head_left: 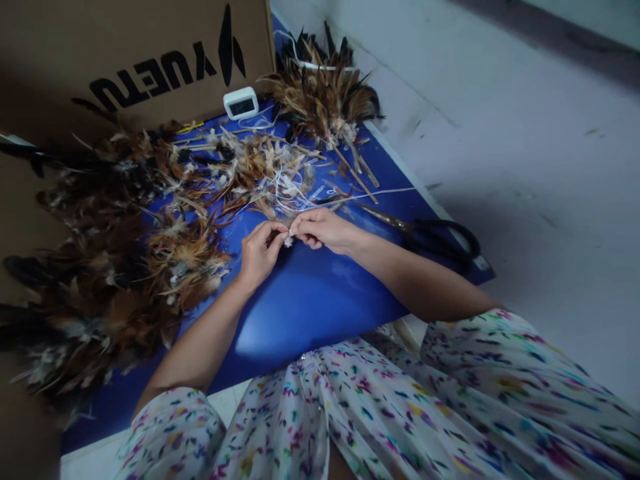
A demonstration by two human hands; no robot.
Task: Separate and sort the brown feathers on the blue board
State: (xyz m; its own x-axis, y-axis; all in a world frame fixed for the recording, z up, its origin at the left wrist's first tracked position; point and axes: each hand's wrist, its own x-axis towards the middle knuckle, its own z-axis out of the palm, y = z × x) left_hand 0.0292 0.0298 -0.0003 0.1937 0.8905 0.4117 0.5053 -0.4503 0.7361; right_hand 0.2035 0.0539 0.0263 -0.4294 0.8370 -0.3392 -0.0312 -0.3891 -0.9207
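Note:
Over the near part of the blue tabletop (300,300), my two hands meet fingertip to fingertip. Between them is a small whitish feather tuft (289,241). Thumb and fingers of my left hand (261,250) are closed in a pinch on its left side. My right hand (321,230) pinches it from the right, its other fingers curled. How much of the tuft lies inside the fingers is hidden. Just beyond my hands lie loose brown and white feathers (250,160) and a tangle of white strips (290,190).
Big brown feather heaps (120,233) cover the left side. A bundle of brown and black feathers (325,93) stands at the back by the wall (500,133). Black-handled scissors (415,230) lie right of my forearm. A cardboard box (165,40) and white digital display (241,104) are behind.

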